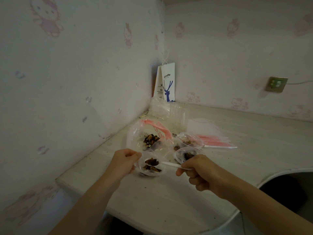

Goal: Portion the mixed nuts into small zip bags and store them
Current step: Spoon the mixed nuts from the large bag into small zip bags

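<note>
pinching a small zip bag (161,172) of nuts (151,168) in left hand (124,161), right hand (198,172) fingers (185,166) clamp a heaped spoon (170,164).

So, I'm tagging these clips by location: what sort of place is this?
Probably a home bedroom or study corner: cartoon-cat wallpaper, a pale curved desk fitted into the corner, a wall socket, and a paper coffee bag standing against the wall.

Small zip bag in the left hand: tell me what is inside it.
The small zip bag, held open by the left hand, contains mixed nuts. The white spoon in the right hand carries more above its mouth, and that load hides some of them.
</note>
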